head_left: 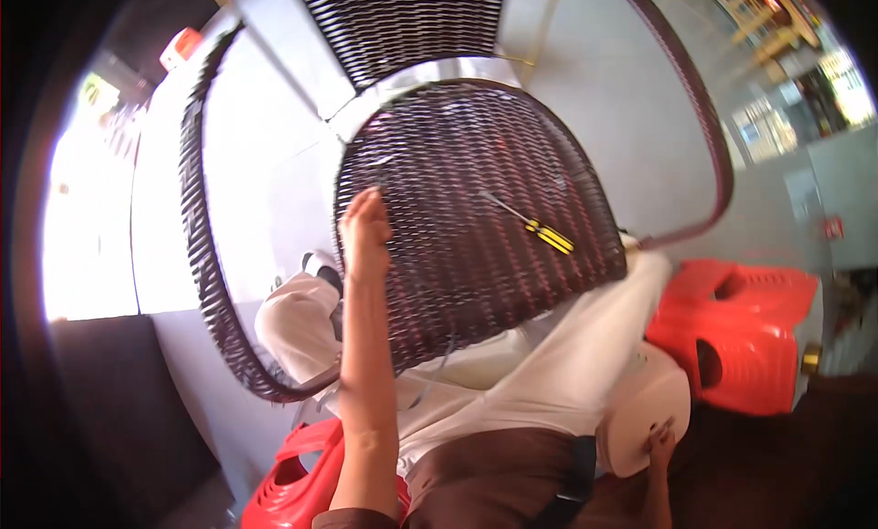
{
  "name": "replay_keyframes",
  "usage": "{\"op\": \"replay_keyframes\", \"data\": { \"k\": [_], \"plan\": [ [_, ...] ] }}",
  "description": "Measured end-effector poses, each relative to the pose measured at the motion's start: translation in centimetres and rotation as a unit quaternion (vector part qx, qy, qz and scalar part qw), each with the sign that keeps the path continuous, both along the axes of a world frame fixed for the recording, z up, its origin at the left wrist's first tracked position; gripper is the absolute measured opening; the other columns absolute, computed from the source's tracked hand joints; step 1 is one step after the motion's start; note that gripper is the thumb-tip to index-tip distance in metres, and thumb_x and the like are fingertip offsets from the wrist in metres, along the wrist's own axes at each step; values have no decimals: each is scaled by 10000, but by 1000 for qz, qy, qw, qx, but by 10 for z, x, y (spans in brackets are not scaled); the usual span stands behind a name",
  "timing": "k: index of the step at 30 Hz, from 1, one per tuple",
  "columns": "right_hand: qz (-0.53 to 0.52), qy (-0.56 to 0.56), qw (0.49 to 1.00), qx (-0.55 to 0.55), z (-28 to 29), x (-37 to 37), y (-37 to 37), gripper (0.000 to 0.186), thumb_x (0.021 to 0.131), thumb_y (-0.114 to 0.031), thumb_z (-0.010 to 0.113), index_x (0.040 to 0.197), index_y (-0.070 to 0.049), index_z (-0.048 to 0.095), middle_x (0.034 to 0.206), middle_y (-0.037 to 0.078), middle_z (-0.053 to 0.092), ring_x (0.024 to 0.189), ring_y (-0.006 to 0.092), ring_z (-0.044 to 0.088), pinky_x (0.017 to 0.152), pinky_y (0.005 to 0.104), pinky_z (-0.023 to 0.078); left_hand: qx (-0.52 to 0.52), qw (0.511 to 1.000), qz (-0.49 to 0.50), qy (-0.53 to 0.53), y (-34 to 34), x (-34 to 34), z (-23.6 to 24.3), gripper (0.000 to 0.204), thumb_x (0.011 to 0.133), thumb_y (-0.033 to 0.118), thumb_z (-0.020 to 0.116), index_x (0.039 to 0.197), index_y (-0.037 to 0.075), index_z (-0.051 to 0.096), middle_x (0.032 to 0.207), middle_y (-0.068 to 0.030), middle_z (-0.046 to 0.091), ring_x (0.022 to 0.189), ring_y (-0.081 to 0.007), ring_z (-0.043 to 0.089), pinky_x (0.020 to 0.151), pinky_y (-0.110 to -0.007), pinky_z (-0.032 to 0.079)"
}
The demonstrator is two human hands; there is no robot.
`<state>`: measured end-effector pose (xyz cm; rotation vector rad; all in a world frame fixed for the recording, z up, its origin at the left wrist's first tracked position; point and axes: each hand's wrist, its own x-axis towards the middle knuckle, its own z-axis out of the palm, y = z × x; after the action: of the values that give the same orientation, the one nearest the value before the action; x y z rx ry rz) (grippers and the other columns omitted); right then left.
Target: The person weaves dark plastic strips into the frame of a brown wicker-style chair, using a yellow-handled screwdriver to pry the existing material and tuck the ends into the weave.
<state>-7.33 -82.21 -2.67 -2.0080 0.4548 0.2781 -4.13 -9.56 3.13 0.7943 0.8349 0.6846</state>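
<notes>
A dark brown woven wicker chair [457, 282] stands before me, its seat between my legs. My left hand [368, 235] is over the left part of the seat. Its fingers are pressed together at the weave; what they hold, if anything, is too small to make out. A screwdriver [549, 236] with a yellow and black handle lies on the right part of the seat. At the lower right, my right hand [660, 445] touches a pale, rounded stool top [631, 410], fingers bent together over small dark spots. Any small thing in them is hidden.
A red plastic stool [750, 337] stands at my right, another red one [302, 474] at my lower left. The chair's curved armrests [206, 227] rise on both sides. A thin grey strip [434, 378] hangs at the seat's front edge. Wooden furniture [773, 21] is far right.
</notes>
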Motion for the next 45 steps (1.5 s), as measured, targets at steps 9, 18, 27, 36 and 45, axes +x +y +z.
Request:
{"op": "replay_keyframes", "data": {
  "k": [9,18,27,36,45],
  "plan": [
    [151,-20,981,122,140,125,282,304,814,-103,459,1117,-77,451,810,23,486,535,107,493,416,213,386,-85,995,1,-44,-2,-15,2,67,866,105,515,870,72,572,599,27,465,423,-15,301,353,-155,197],
    [608,-70,783,108,134,148,579,288,906,-155,462,1110,28,551,1067,126,610,907,126,582,777,226,438,-166,976,-62,-126,13,-2,3,106,893,97,445,860,64,540,558,48,395,399,-21,262,343,-167,176],
    [593,-60,793,126,100,152,646,349,801,-161,627,1079,44,572,830,65,631,691,93,556,610,219,446,-171,970,-75,-155,13,-11,2,95,895,118,453,855,78,530,552,58,382,401,-19,262,344,-164,172],
    [607,39,779,151,95,157,659,341,809,-190,624,1051,47,584,717,3,571,587,43,455,509,191,366,-149,978,-70,-130,10,-8,6,86,894,109,454,848,91,524,565,66,364,412,-14,247,351,-160,170],
    [672,-165,718,73,86,160,672,248,833,-227,591,910,7,614,611,19,551,537,77,453,498,243,372,-152,981,-62,-105,11,-7,0,60,874,94,479,822,105,506,565,56,372,413,-23,261,347,-165,170]
  ]
}}
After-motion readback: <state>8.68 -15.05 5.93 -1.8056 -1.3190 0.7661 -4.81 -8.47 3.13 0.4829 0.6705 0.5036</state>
